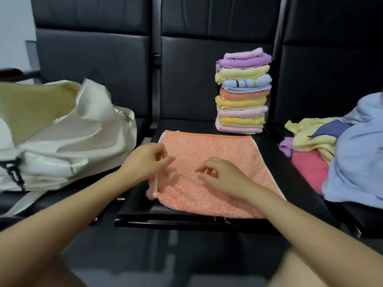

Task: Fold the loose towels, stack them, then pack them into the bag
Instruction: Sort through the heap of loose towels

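A white bag [62, 141] gapes open on the left seat. On the middle seat [300, 183] an orange towel [217, 162] lies spread flat; the left hand [145, 162] and right hand [223, 177] sit over it with fingers loosely curled, gripping nothing (contact unclear). Behind stands a stack of folded towels [242, 92]; loose towels [331, 152] are heaped at right.

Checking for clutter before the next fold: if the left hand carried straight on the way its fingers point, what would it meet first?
Probably the right hand: the left hand points rightward over the orange towel, though depth is unclear.
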Demonstrator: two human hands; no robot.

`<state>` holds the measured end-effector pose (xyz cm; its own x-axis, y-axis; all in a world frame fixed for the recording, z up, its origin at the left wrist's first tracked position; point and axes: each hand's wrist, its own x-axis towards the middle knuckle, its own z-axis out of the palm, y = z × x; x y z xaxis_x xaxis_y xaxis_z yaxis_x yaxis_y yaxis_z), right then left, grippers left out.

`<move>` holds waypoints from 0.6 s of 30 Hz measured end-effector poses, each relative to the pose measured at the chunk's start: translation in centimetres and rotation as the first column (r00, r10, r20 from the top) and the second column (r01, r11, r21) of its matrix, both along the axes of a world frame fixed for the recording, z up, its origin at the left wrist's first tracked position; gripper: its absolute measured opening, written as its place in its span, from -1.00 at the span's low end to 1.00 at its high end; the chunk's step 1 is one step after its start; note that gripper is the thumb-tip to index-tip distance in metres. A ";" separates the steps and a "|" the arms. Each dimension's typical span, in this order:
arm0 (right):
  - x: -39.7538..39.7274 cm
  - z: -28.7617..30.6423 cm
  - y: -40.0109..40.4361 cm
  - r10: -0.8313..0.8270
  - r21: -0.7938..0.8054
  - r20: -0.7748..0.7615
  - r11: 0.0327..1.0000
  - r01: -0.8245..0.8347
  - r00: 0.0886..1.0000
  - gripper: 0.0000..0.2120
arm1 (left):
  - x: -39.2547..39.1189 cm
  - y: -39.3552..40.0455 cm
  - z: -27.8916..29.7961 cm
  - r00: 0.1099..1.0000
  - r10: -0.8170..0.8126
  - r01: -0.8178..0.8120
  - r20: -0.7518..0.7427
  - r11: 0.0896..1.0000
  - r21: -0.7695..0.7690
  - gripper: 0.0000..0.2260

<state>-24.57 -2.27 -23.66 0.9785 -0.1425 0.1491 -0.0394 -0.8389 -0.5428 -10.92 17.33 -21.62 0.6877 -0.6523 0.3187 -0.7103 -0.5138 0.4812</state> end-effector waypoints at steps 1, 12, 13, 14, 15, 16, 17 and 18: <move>-0.6 0.3 0.5 0.029 -0.024 -0.004 0.999 -0.029 1.000 -0.82 | -0.9 1.0 0.0 1.000 0.001 0.001 -0.016 0.995 0.098 -0.69; -1.9 -0.7 3.7 0.159 -0.271 -0.086 0.946 -0.177 0.983 -0.81 | -5.2 4.2 -2.4 0.976 0.218 -0.198 -0.007 0.899 0.390 -0.57; -1.8 -0.8 3.8 0.157 -0.271 -0.077 0.947 -0.172 0.985 -0.82 | -5.2 3.9 -2.4 0.971 0.239 -0.220 0.004 0.889 0.402 -0.59; -1.8 -0.9 3.8 0.154 -0.272 -0.072 0.947 -0.168 0.985 -0.82 | -5.1 3.7 -2.3 0.967 0.253 -0.228 -0.005 0.880 0.417 -0.60; -1.8 -0.9 3.8 0.153 -0.274 -0.069 0.947 -0.166 0.986 -0.82 | -4.9 3.5 -2.3 0.965 0.262 -0.224 -0.030 0.873 0.433 -0.62; -1.8 -1.0 3.9 0.153 -0.278 -0.063 0.946 -0.164 0.986 -0.80 | -4.7 3.4 -2.2 0.962 0.264 -0.206 -0.073 0.873 0.443 -0.63; -1.8 -1.1 3.9 0.156 -0.286 -0.057 0.944 -0.166 0.986 -0.77 | -4.3 3.3 -2.1 0.955 0.261 -0.178 -0.140 0.884 0.433 -0.64; -1.9 -1.1 3.9 0.163 -0.297 -0.050 0.940 -0.171 0.985 -0.72 | -3.9 3.3 -2.0 0.939 0.254 -0.149 -0.230 0.906 0.396 -0.67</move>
